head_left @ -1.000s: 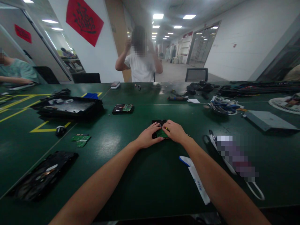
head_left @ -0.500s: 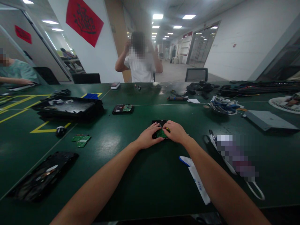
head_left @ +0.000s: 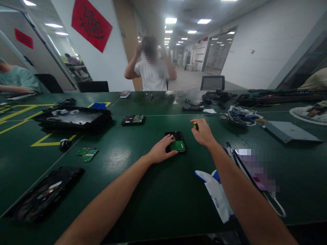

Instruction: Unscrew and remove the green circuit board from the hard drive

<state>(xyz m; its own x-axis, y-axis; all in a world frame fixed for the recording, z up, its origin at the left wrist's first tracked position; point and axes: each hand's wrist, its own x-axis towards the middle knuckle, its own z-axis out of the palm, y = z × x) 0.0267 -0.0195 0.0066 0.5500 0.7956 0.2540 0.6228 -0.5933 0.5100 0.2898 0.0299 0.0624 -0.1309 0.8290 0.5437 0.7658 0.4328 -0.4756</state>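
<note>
A black hard drive with a green circuit board (head_left: 178, 146) lies flat on the dark green table in front of me. My left hand (head_left: 161, 149) holds its left side, fingers over the top and thumb along the near edge. To the right of the drive, apart from it, my right hand (head_left: 203, 134) is closed around a small screwdriver (head_left: 196, 126). Only part of the yellow and black handle shows; its tip cannot be made out. Tiny dark specks, perhaps screws, lie between the drive and my right hand.
Another hard drive (head_left: 133, 119) lies farther off. Loose green circuit boards (head_left: 88, 154), a black casing (head_left: 48, 192) and a black tray (head_left: 76, 117) are leftward. On the right are a white-and-blue packet (head_left: 217, 197), a phone (head_left: 255, 170), bundled cables (head_left: 242, 115) and a grey metal box (head_left: 292, 131). A person sits opposite.
My right hand has moved off the drive, away and to the right, with the screwdriver still in it. More of the green board now shows. My left hand has stayed on the drive.
</note>
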